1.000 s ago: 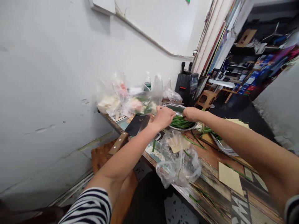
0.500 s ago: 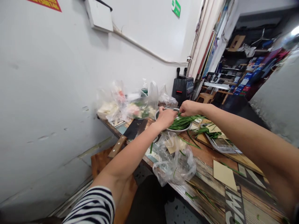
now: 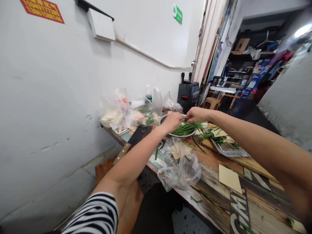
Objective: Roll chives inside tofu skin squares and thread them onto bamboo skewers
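Long green chives (image 3: 184,130) lie in a metal bowl (image 3: 179,136) on the wooden table, their ends hanging over its right rim. My left hand (image 3: 173,121) is over the bowl, fingers closed in a pinch on chives. Close beside it, my right hand (image 3: 197,115) also pinches chives, its fingertips almost meeting the left ones. The exact strands between the fingers are too small to make out. In front of the bowl rests a clear plastic bag (image 3: 181,169) with tan sheets in it. A cleaver (image 3: 122,152) lies under my left forearm.
A metal tray (image 3: 227,151) with greens and tan sheets sits on a wooden board at right. One tan square sheet (image 3: 229,178) and loose chive bits lie on the table. Bagged food (image 3: 143,117) lines the wall, near a black speaker (image 3: 188,96).
My view has shifted slightly, so the scene sits a little further left. Both hands stay pinched over the bowl, with only slight finger movement.
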{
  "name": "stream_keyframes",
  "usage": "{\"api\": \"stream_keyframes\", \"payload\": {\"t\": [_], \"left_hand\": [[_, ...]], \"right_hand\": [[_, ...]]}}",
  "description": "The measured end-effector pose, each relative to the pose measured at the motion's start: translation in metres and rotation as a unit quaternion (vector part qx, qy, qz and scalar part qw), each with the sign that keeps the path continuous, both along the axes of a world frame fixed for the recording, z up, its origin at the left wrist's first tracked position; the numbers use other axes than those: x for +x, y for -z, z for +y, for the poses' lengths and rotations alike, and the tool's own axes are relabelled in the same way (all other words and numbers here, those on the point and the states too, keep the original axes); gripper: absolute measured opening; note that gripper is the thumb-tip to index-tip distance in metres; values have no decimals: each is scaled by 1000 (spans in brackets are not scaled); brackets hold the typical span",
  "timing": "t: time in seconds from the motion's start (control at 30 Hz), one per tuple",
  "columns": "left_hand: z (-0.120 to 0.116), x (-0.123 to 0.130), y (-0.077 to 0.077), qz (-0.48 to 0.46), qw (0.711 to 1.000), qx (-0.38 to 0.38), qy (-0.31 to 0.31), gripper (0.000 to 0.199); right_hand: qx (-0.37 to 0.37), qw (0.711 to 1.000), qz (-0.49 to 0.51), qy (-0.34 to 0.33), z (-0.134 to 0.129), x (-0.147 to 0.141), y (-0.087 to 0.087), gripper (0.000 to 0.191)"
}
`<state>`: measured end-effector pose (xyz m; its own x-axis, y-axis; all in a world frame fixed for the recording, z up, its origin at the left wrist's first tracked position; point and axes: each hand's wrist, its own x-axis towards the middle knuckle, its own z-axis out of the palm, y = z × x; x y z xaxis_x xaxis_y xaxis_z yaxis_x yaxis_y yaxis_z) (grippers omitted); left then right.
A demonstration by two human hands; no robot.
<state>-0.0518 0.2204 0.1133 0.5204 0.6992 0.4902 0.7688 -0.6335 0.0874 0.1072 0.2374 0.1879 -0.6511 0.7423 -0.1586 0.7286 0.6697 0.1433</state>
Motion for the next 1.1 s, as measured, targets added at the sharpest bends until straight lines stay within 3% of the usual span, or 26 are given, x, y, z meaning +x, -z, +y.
{"api": "stream_keyframes", "payload": {"t": [0.3,0.37,0.43,0.53,0.63,0.77,0.93,1.1], "left_hand": [[-31,6,-19,4,999,20,33,25],[-39,11,-20,-20,999,17,36,24],[-49,18,-18,-52,998,13,44,23],[-64,34,-13,-77,996,15,44,24],[-80,57,-3,-89,995,30,22,29],[-98,88,13,-157,987,35,2,30],[-116,114,25,-283,956,-8,71,22],[-127,127,25,-363,922,-57,122,23]], "right_hand": [[-22,998,46,25,-41,18,-23,18],[-51,992,99,55,-54,25,-27,18],[-120,968,190,110,-66,33,-27,19],[-224,901,321,187,-84,47,-20,23],[-250,855,390,233,-100,60,-9,26],[-190,831,440,282,-125,71,0,26],[-62,881,368,292,-155,85,0,20],[-18,887,360,289,-167,104,2,13]]}}
